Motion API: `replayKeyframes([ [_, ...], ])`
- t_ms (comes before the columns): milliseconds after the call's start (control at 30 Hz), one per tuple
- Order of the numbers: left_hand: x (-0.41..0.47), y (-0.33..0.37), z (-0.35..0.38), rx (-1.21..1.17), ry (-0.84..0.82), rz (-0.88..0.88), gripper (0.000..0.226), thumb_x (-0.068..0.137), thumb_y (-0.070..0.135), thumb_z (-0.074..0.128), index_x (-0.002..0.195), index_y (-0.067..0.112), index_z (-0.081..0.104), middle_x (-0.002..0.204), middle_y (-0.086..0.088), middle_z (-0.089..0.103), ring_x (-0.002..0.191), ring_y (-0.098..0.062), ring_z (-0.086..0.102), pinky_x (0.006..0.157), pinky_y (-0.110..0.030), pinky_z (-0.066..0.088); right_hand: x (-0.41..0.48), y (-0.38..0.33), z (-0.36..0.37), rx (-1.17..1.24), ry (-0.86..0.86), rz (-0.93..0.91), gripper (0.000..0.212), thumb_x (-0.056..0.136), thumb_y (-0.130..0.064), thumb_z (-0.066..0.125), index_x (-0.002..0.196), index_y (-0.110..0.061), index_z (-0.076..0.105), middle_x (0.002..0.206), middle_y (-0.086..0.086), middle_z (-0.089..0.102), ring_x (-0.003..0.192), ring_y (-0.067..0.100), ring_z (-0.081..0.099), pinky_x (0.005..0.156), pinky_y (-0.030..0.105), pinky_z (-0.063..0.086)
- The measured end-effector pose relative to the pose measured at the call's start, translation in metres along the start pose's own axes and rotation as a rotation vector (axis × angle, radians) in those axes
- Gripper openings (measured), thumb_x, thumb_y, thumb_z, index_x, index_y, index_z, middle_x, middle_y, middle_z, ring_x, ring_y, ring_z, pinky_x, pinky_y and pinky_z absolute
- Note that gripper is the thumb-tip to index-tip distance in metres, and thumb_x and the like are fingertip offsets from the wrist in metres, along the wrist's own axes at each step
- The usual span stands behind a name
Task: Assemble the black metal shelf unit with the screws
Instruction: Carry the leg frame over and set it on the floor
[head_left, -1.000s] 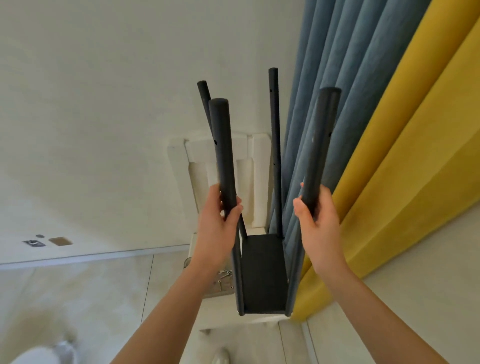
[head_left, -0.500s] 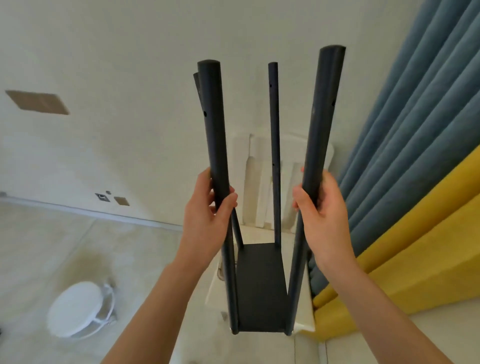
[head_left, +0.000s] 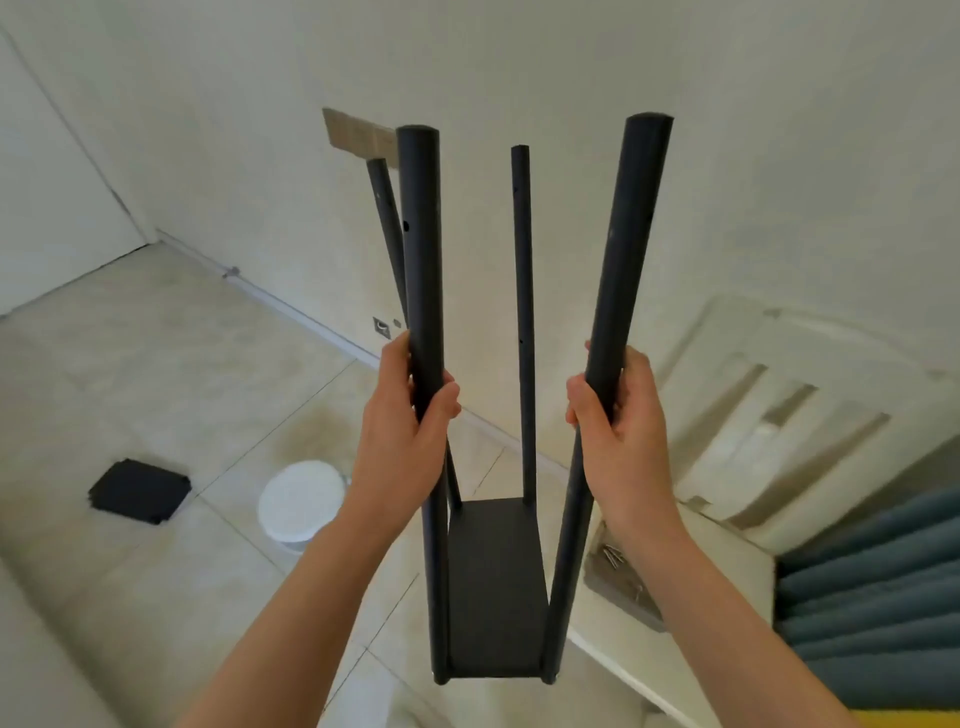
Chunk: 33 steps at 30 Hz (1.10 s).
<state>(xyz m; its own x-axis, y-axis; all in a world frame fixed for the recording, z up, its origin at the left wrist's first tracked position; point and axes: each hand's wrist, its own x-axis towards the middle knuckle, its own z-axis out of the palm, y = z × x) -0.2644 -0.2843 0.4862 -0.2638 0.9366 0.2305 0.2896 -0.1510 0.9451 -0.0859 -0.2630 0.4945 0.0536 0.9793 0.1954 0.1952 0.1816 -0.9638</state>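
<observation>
The half-built black shelf unit (head_left: 522, 312) hangs upright in the air above the tiled floor (head_left: 130, 374), with only its bottom panel (head_left: 496, 587) tying the four posts together. The left hand (head_left: 410, 431) has its grip wrapped round the near left post, and the right hand (head_left: 618, 415) is clamped likewise round the near right post. Both hold at mid-height, probably to steady the splaying tops. Spare black panels (head_left: 139, 491) lie on the floor well to the left. Screws (head_left: 613, 557) sit in a tray (head_left: 623, 597) on the right.

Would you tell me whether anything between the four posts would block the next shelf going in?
Nothing visible does: above the bottom shelf the space between the posts is open. The left hand and right hand grip the two near posts.
</observation>
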Motion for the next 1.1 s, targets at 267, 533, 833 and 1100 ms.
replayKeyframes([
  [267,0.040,-0.057,-0.124,0.024,0.174,-0.128,0.039,0.101,0.012,0.057,0.134,0.024,0.042,0.096,0.012,0.060,0.086,-0.006,0.063,0.078,-0.018,0.055,0.025,-0.005,0.155,0.061,-0.181,0.011,0.028,0.099,-0.021,0.056,0.126,-0.026,0.049,0.090,-0.010,0.058,0.078,-0.002,0.060,0.072,0.009,0.049],
  [533,0.073,-0.101,-0.217,0.026,0.364,-0.190,0.037,0.100,0.008,0.057,0.128,0.028,0.044,0.088,0.010,0.059,0.079,-0.010,0.061,0.076,-0.019,0.055,0.059,-0.005,0.282,0.094,-0.383,0.005,0.027,0.099,-0.021,0.056,0.124,-0.030,0.049,0.084,-0.023,0.059,0.081,-0.005,0.061,0.071,0.008,0.049],
  [833,0.132,-0.142,-0.297,0.044,0.590,-0.282,0.035,0.099,0.006,0.058,0.121,0.031,0.048,0.088,0.008,0.061,0.084,-0.018,0.064,0.077,-0.026,0.059,0.120,-0.005,0.412,0.122,-0.602,0.005,0.025,0.098,-0.024,0.059,0.113,-0.041,0.047,0.090,-0.013,0.060,0.081,-0.001,0.063,0.072,0.009,0.051],
  [1100,0.195,-0.175,-0.363,0.100,0.771,-0.349,0.020,0.102,0.023,0.057,0.120,0.023,0.047,0.085,-0.002,0.059,0.069,-0.002,0.060,0.066,-0.014,0.051,0.176,-0.013,0.521,0.103,-0.831,0.051,0.024,0.098,-0.020,0.059,0.115,-0.032,0.046,0.093,-0.003,0.060,0.081,0.008,0.063,0.067,0.011,0.052],
])
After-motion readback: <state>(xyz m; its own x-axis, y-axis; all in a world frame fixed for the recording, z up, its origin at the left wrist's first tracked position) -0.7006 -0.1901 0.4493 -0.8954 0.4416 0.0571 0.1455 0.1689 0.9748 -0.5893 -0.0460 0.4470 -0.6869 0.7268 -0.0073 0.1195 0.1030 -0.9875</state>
